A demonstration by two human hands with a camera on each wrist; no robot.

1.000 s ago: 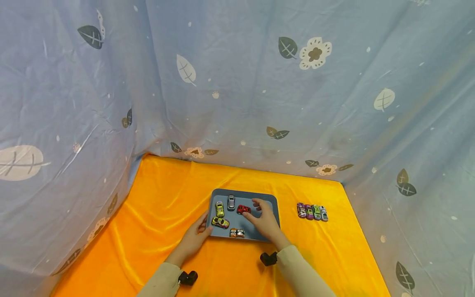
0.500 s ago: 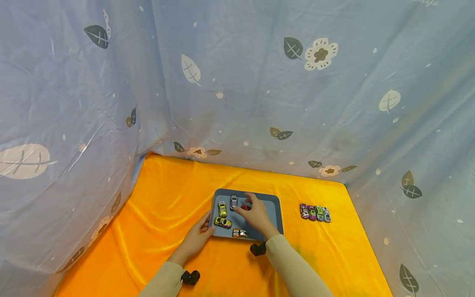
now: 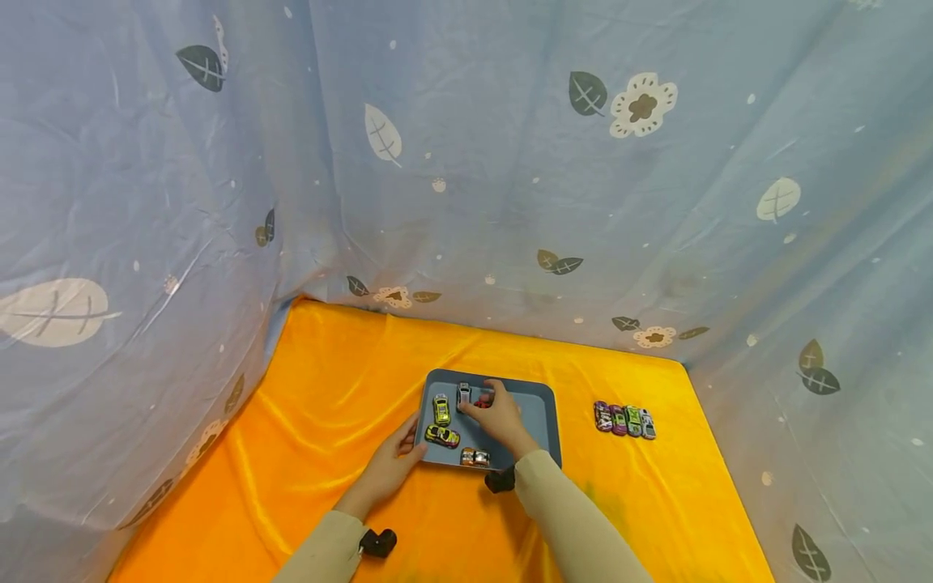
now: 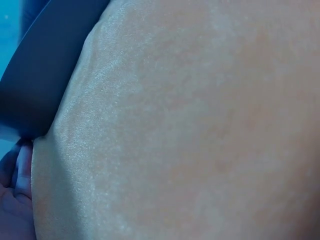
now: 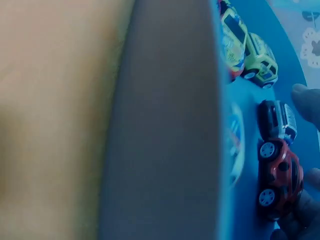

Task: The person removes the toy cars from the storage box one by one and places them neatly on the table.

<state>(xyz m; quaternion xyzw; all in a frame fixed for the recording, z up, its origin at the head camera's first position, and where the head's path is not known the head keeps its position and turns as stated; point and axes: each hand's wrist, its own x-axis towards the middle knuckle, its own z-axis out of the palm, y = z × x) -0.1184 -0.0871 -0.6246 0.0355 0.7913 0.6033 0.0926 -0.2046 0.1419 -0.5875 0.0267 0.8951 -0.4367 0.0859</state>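
Head view, right hand (image 3: 504, 423): it moved leftward; fingers now bend round the red car (image 3: 483, 402).
Head view, red car: in the tray (image 3: 539, 421), closer to the silver car (image 3: 463, 393) than before.
Head view, left hand (image 3: 389, 468): grips the tray's left edge.
Left wrist view: mostly blurred skin.
Right wrist view: red car and silver car seem touching, gap closed.

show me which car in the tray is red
The black-spotted car at the right hand, next to the silver car. Its body is mainly red, unlike that one, the two yellow cars and the orange-and-white car.
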